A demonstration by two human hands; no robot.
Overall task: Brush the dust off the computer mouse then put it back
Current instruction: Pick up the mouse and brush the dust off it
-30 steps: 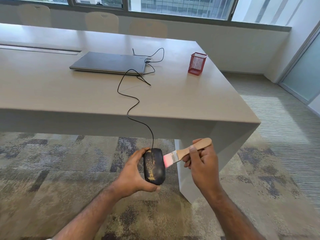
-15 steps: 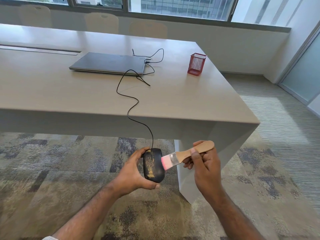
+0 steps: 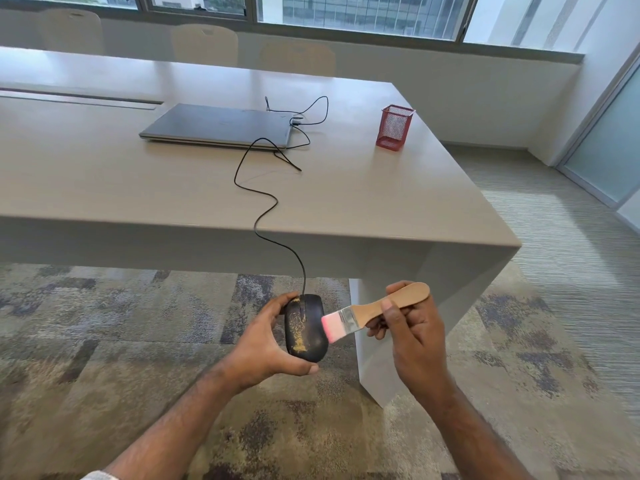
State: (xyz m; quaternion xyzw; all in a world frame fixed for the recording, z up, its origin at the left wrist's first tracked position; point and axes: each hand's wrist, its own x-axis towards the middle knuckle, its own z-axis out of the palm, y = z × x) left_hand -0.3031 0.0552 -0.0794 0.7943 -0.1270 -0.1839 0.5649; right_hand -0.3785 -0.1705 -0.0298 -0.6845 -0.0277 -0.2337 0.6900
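Note:
My left hand (image 3: 265,344) grips a black wired computer mouse (image 3: 306,329) in the air over the carpet, below the table's front edge. Yellowish dust streaks the mouse's left half. My right hand (image 3: 412,329) holds a small brush (image 3: 374,311) by its wooden handle, and its pink bristles touch the mouse's right side. The mouse's black cable (image 3: 263,209) climbs over the table edge and runs to a closed grey laptop (image 3: 216,126).
The long beige table (image 3: 363,188) fills the upper half, with its corner and leg close to my right hand. A red mesh pen cup (image 3: 394,128) stands at its right side. Chairs line the far side below the windows. Patterned carpet lies below.
The brush has shifted slightly down along the mouse's right side. Both hands and the mouse stay nearly where they were.

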